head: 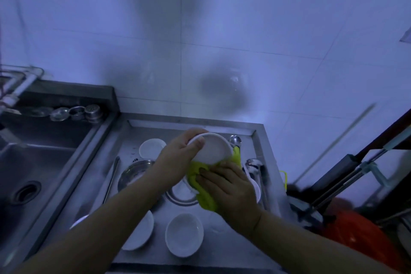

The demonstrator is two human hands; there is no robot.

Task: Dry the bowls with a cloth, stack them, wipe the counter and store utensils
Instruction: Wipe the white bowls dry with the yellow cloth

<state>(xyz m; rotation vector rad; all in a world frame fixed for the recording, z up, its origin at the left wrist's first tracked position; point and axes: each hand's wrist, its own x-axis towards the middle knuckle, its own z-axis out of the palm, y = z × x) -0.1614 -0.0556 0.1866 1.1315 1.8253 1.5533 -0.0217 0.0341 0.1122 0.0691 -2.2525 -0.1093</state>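
Both forearms enter from the bottom edge and meet over the steel counter [222, 249]. Left hand [178, 153] grips a white bowl [213, 148] by its rim: thumb lies over the near-left rim and inside face, the other fingers wrap behind the far edge. Bowl is tilted, opening facing toward the camera, lifted off the counter.

Right hand [231, 187] holds a yellow-green cloth [200, 176]; fingers curled over it, pressing it against the lower edge of the held bowl. Cloth bunches under the right fingers, shows again past the bowl's right side, and hangs down below the palm.

Below the left wrist: a metal bowl [133, 173], partly hidden by the forearm. Just beyond the left knuckles, a small white bowl [152, 147] sits upright on the counter. Under the hanging cloth, a white dish [182, 191] inside a metal ring, partly covered. Nearer the camera than both hands: one white bowl [184, 234] upright between the forearms, another white bowl [139, 231] half under the left forearm, and a third rim [79, 221] peeking out left of that arm.

Right of the right fingers: two metal ladles [253, 163], bowls facing up, handles running toward the camera; a white dish edge [256, 189] shows beside the right hand. A long metal utensil [111, 180] lies left of the metal bowl. Further left, the sink [33, 162] with small metal strainers [75, 112] on its back ledge.
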